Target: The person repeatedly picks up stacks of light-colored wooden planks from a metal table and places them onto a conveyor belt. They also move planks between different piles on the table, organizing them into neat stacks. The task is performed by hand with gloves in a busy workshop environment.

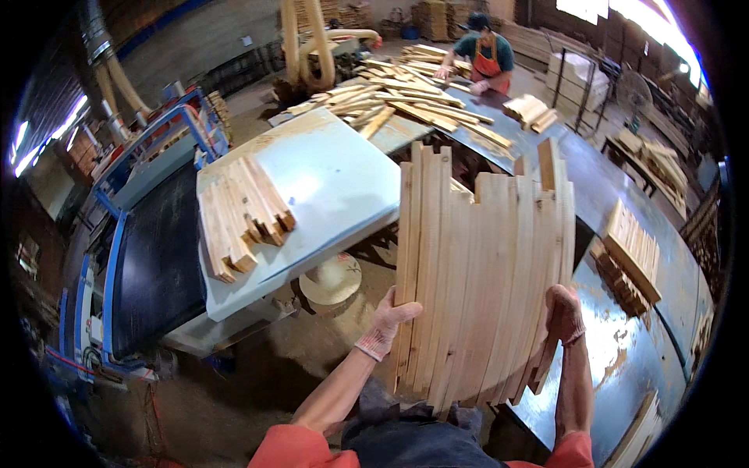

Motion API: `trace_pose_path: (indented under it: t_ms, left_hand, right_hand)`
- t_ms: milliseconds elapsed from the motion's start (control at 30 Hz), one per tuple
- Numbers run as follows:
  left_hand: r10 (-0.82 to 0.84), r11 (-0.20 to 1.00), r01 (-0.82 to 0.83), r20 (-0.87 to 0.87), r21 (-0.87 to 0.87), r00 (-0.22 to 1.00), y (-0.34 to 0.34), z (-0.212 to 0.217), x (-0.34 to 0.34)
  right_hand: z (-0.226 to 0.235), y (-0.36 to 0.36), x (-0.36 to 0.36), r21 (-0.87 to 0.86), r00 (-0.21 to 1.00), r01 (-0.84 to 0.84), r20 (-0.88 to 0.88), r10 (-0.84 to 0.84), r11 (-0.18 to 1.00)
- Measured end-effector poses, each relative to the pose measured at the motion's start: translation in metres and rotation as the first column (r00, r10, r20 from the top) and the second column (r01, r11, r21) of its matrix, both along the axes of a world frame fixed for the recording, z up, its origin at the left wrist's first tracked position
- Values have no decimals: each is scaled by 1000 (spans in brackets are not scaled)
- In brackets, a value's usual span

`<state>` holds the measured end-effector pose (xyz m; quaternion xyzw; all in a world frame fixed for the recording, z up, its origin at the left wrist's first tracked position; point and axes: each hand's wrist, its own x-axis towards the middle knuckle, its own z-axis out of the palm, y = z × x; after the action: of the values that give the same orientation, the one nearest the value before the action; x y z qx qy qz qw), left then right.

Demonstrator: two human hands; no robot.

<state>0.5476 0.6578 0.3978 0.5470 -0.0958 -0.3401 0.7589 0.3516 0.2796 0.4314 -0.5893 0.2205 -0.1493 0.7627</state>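
Observation:
I hold a wide bundle of pale wooden slats (480,273) in front of me, side by side and standing nearly upright, their top ends uneven. My left hand (388,320), in a light glove, clamps the bundle's left edge. My right hand (563,313), in a dark glove, presses against its right edge lower down. The bundle hangs over the gap between a white table (335,179) on my left and a shiny blue-grey metal table (624,351) on my right.
A smaller stack of slats (243,212) lies on the white table. More slats (632,253) sit on the metal table. A blue-framed machine (148,257) stands at left. At the far table a person in an orange apron (485,56) handles scattered boards (406,97).

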Motion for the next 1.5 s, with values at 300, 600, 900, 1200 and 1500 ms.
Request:
trace_pose_path:
  t_ms: [300,600,900,1200,1500]
  left_hand:
    - [329,944,-329,-43,13,943,89,10,119]
    - [446,893,-429,-135,135,885,92,-19,306]
    - [568,774,-506,-64,381,821,72,-24,475]
    - [172,215,-513,485,831,857,97,32,602]
    - [76,-302,-734,783,608,618,327,60,526]
  right_hand:
    - [16,59,250,-9,972,-230,-59,229,973]
    - [-41,43,495,195,911,-313,-217,352,930]
    - [-54,32,716,320,799,-473,-238,553,821]
    - [-67,62,856,317,752,-560,-194,630,765]
    - [-51,131,902,179,717,-583,-346,605,793]
